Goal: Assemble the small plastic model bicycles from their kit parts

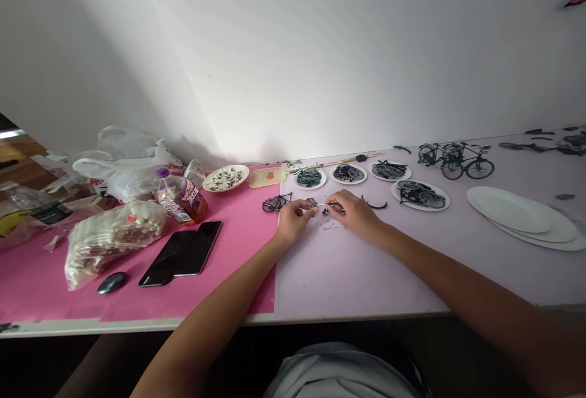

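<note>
My left hand (pixel 295 220) is closed in a pinch, with a small dark part (pixel 312 201) at its fingertips. My right hand (pixel 354 213) is closed on a slim tool (pixel 323 205) with a thin silver shaft, possibly a small screwdriver. The shaft reaches across to the left fingertips, and its far end is hidden there. Tiny loose pieces (pixel 328 225) lie on the table below the hands. To the left of my left hand sits a dark miniature bicycle frame (pixel 274 203) with a wheel. A thin curved black part (pixel 376 205) lies beyond my right hand.
Plates of dark bicycle parts (pixel 348 173) line the back. Miniature bicycles (pixel 467 163) stand right of them, behind stacked white plates (pixel 508 209). Leftward are a plate of small pieces (pixel 225 178), a bottle (pixel 182 198), a filled plastic bag (pixel 114 236) and two phones (pixel 183 253).
</note>
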The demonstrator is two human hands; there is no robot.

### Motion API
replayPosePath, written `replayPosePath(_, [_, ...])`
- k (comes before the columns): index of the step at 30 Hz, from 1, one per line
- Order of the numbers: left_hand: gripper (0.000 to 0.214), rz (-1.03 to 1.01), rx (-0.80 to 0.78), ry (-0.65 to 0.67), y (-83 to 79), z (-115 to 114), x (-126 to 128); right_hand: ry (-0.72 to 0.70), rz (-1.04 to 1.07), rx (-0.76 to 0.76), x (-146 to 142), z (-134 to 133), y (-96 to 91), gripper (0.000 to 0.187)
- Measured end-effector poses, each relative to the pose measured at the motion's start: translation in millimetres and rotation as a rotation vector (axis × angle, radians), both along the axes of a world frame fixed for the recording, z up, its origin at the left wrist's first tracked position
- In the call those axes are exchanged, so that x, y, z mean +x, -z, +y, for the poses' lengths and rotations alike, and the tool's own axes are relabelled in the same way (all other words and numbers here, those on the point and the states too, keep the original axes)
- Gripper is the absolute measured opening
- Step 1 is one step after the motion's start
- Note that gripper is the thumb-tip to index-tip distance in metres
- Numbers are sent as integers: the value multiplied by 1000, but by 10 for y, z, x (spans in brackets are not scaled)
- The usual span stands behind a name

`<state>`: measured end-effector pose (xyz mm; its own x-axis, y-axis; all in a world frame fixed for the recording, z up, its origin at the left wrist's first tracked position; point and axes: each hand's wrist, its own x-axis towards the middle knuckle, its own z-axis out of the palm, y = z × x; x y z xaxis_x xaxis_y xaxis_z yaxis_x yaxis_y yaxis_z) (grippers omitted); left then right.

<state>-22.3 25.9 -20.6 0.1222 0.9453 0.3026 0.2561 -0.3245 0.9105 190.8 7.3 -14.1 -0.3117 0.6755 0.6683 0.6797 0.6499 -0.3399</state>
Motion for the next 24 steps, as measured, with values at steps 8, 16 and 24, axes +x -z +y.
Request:
replayPosePath(8, [43, -15, 11, 23, -32, -33, 13, -72, -66, 41, 43, 47, 26, 20])
replayPosePath(16, [41, -59, -7, 12, -20, -51, 47, -86, 28, -54, 24, 16, 10, 24])
replayPosePath(24, [36, -60, -5, 21, -21, -44, 33, -66, 30, -64, 25, -3, -20, 22])
